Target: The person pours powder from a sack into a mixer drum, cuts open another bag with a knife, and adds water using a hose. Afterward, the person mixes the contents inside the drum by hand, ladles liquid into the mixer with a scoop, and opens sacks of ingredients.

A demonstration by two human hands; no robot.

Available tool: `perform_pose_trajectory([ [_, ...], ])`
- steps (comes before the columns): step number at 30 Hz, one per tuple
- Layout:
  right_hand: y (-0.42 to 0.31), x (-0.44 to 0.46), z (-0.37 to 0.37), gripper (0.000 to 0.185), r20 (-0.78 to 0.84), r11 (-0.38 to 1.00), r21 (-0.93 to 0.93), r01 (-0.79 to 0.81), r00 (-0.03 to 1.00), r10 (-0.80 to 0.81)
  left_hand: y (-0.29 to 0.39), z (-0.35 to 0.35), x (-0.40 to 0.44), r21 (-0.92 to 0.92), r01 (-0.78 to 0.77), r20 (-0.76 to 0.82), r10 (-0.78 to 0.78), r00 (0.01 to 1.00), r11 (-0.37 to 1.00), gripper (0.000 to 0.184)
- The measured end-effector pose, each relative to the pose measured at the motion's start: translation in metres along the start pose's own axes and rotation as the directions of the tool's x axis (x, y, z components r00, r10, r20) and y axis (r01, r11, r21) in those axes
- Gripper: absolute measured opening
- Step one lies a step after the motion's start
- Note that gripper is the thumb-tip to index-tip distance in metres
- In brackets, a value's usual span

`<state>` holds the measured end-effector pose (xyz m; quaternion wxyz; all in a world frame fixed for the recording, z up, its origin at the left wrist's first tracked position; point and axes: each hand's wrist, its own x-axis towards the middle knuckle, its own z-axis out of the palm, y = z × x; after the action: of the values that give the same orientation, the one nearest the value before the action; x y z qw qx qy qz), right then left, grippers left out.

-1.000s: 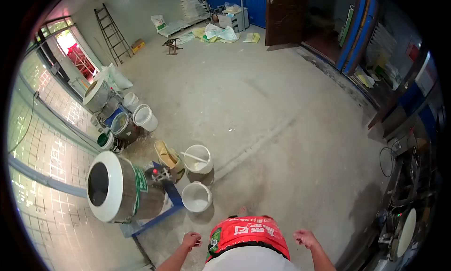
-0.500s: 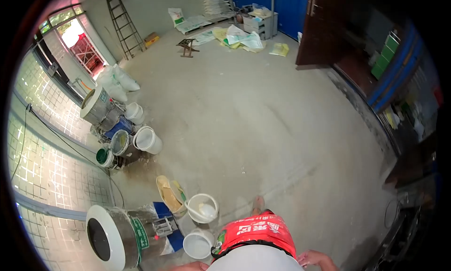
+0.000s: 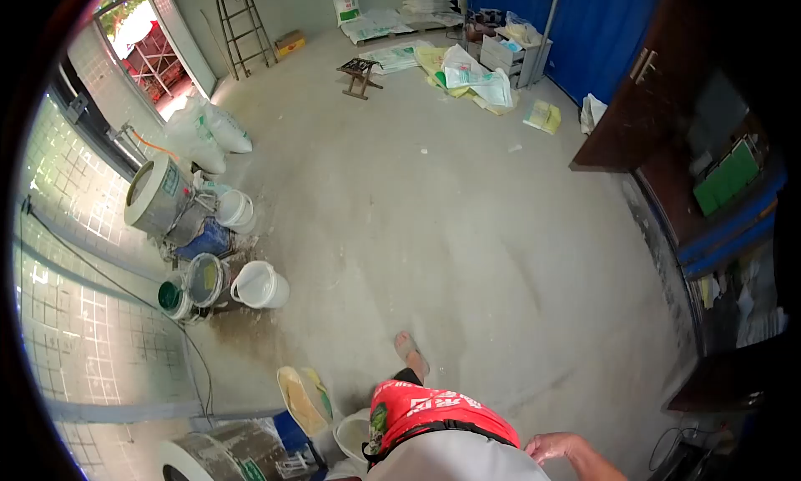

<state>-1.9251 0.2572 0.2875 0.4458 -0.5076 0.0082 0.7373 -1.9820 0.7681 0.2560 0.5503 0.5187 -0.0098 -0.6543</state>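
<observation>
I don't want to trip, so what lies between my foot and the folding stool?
In the head view, only bare grey floor with small specks, nothing bulky, lies between your foot and the folding stool.

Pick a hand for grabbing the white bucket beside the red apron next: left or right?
Likely left: the white bucket stands left of the red apron, while the right hand is on the apron's far side. The left hand is out of view, though.
</observation>
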Motion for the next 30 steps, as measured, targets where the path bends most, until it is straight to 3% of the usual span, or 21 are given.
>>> perform_pose_trajectory([
  [3, -0.086, 0.018, -0.043, 0.010, 0.100, 0.995, -0.078, 0.066, 0.993, -0.058, 0.052, -0.080, -0.016, 0.044, -0.032, 0.020, 0.031, 0.999, 0.999, 0.035],
  [6, -0.152, 0.023, -0.068, 0.010, 0.200, 0.997, -0.026, 0.078, 0.977, -0.071, 0.101, -0.148, -0.035, 0.077, -0.045, 0.062, 0.040, 0.997, 0.996, 0.036],
  [8, -0.191, 0.030, -0.094, 0.009, 0.294, 0.982, 0.101, 0.162, 0.938, -0.185, 0.130, -0.190, -0.047, 0.094, -0.055, 0.084, 0.047, 0.995, 0.994, 0.036],
  [12, -0.310, 0.042, -0.158, 0.006, 0.254, 0.975, 0.161, 0.152, 0.948, -0.190, 0.172, -0.270, -0.058, 0.104, -0.103, 0.131, 0.089, 0.987, 0.989, 0.036],
  [14, -0.373, 0.060, -0.208, 0.007, 0.308, 0.989, -0.088, 0.121, 0.947, -0.089, 0.186, -0.306, -0.063, 0.087, -0.137, 0.141, 0.124, 0.982, 0.987, 0.037],
  [15, -0.401, 0.064, -0.227, 0.007, 0.337, 0.989, -0.114, 0.099, 0.940, -0.055, 0.191, -0.321, -0.064, 0.072, -0.160, 0.138, 0.149, 0.979, 0.984, 0.037],
  [17, -0.484, 0.072, -0.277, 0.012, 0.224, 0.955, -0.266, 0.128, 0.972, -0.068, 0.205, -0.347, -0.066, 0.042, -0.230, 0.111, 0.224, 0.968, 0.972, 0.037],
  [19, -0.542, 0.092, -0.333, 0.013, 0.336, 0.918, -0.367, 0.149, 0.942, -0.019, 0.221, -0.369, -0.065, 0.016, -0.304, 0.064, 0.302, 0.951, 0.953, 0.037],
  [21, -0.616, 0.104, -0.368, 0.014, 0.290, 0.847, -0.530, 0.034, 0.946, 0.144, 0.238, -0.394, -0.066, 0.009, -0.377, 0.006, 0.377, 0.926, 0.926, 0.038],
  [27, -0.860, 0.171, -0.419, 0.015, 0.196, 0.698, -0.697, -0.165, 0.893, 0.406, 0.316, -0.475, -0.117, -0.175, -0.432, -0.117, 0.417, 0.901, 0.885, 0.031],
  [30, -0.947, 0.239, -0.448, 0.016, 0.193, 0.693, -0.701, -0.166, 0.892, 0.409, 0.330, -0.529, -0.148, -0.237, -0.489, -0.283, 0.422, 0.861, 0.839, 0.025],
])
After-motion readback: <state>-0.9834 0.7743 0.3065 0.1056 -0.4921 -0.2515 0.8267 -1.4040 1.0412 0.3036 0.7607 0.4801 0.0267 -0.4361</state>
